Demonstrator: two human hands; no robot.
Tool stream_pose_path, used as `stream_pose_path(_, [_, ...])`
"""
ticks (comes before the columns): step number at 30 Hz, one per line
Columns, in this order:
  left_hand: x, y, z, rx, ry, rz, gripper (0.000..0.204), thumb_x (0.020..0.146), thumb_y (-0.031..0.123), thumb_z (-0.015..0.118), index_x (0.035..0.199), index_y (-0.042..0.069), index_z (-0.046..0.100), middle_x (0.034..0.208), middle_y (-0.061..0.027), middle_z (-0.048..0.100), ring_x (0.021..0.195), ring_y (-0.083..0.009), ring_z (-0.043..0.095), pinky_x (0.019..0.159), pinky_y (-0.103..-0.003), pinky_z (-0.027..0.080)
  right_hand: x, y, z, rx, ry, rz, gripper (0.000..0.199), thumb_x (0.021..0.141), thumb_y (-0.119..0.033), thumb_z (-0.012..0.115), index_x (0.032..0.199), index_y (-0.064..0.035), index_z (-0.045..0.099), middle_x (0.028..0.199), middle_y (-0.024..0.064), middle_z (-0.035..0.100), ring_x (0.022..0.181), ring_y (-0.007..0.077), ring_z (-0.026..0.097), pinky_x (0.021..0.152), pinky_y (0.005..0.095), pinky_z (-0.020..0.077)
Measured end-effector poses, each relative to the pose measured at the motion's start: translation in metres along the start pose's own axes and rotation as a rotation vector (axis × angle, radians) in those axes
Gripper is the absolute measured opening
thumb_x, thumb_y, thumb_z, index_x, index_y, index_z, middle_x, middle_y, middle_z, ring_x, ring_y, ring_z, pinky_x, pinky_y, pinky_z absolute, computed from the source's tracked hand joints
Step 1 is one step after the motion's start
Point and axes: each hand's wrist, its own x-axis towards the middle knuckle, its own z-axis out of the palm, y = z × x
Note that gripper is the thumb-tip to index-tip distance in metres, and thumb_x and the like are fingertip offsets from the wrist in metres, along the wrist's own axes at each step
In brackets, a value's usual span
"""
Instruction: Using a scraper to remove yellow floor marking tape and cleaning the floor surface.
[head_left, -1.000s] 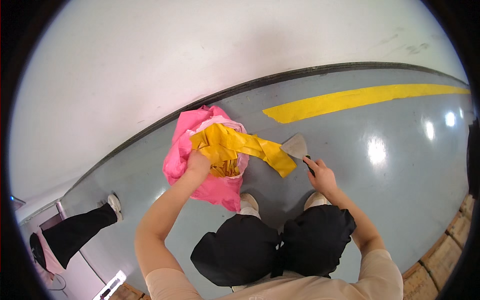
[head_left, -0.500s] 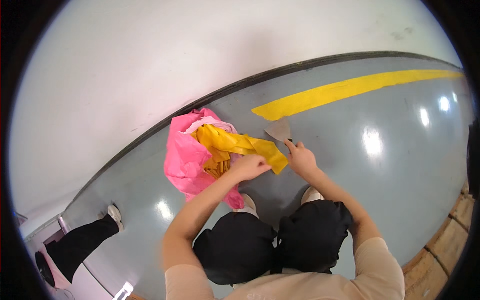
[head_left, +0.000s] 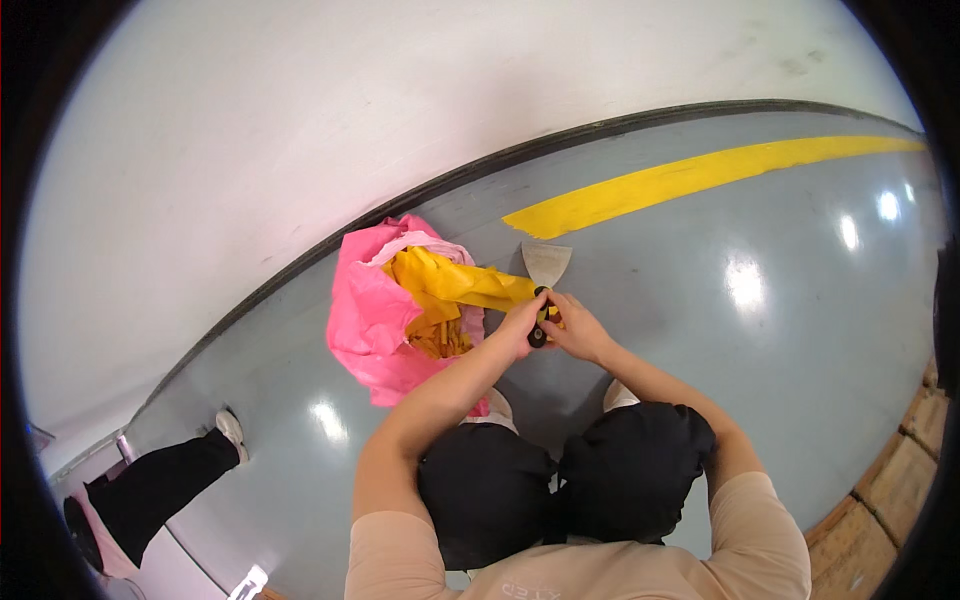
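Bright indoor light, apparently from above, whitens the pale wall (head_left: 300,130) and bounces off the glossy grey floor (head_left: 820,330) as white glare spots (head_left: 745,285), several toward its right edge and one at its left. A soft shadow darkens the floor between the person's shoes (head_left: 500,407). The fisheye lens bows the floor's wall-side edge into an arc within blackened corners, with both hands (head_left: 580,326) fairly sharp.

A pale wall (head_left: 300,130), scuffed at upper right, curves across the top through the fisheye lens. A dark skirting strip (head_left: 620,124) edges its foot. The smooth grey floor (head_left: 720,380) shines, carrying bright light reflections (head_left: 744,283), mostly at right. Wooden slabs (head_left: 850,545) line the lower-right rim.
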Motion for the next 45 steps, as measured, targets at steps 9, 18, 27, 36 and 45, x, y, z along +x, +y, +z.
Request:
stream_pose_path(9, [-0.040,0.093,-0.085,1.213,0.566,0.440,0.049,0.082,0.048,0.058,0.089,-0.001,0.062,0.070,-0.0146,0.063,0.061,-0.0251,0.063,0.056,-0.038,0.050,-0.016,-0.015,-0.040,-0.243,0.144,-0.166,0.026,0.081,-0.013,0.058,0.105,-0.0035,0.060,0.097,0.0136,0.056,0.076,0.0230,0.060,0.071,0.0323,0.0489])
stream_pose_path(18, [-0.035,0.170,-0.074,1.464,0.307,0.281,0.055,0.082,0.052,0.056,0.073,-0.002,0.061,0.050,-0.0091,0.055,0.040,-0.0177,0.054,0.040,-0.031,0.045,-0.054,0.030,-0.043,-0.253,0.167,-0.004,0.022,0.083,-0.011,0.057,0.103,-0.0041,0.061,0.090,0.0095,0.057,0.075,0.0181,0.057,0.069,0.0283,0.0482])
stream_pose_path(27, [-0.052,0.183,-0.047,1.548,0.421,0.150,0.049,0.080,0.049,0.058,0.075,0.001,0.068,0.055,-0.0084,0.057,0.045,-0.0182,0.056,0.045,-0.032,0.045,-0.048,-0.002,-0.035,-0.244,0.046,-0.022,0.019,0.083,-0.013,0.057,0.100,-0.0042,0.062,0.090,0.0111,0.059,0.074,0.0219,0.061,0.070,0.0310,0.0492])
stream_pose_path(36, [-0.033,0.157,-0.060,1.427,0.496,0.160,0.054,0.081,0.049,0.057,0.069,-0.004,0.064,0.055,-0.0112,0.058,0.044,-0.0201,0.056,0.045,-0.034,0.047,-0.038,-0.019,-0.023,-0.217,0.021,-0.009,0.020,0.084,-0.014,0.057,0.099,-0.0032,0.062,0.087,0.0133,0.063,0.075,0.0230,0.062,0.070,0.0324,0.0496])
stream_pose_path(45, [-0.019,0.154,-0.049,1.420,0.512,0.182,0.054,0.079,0.051,0.057,0.068,-0.002,0.062,0.055,-0.0114,0.059,0.047,-0.0202,0.058,0.048,-0.035,0.047,-0.041,-0.013,-0.029,-0.212,0.042,0.139,0.022,0.084,-0.015,0.056,0.102,-0.0036,0.062,0.088,0.0139,0.064,0.077,0.0228,0.063,0.071,0.0327,0.0496])
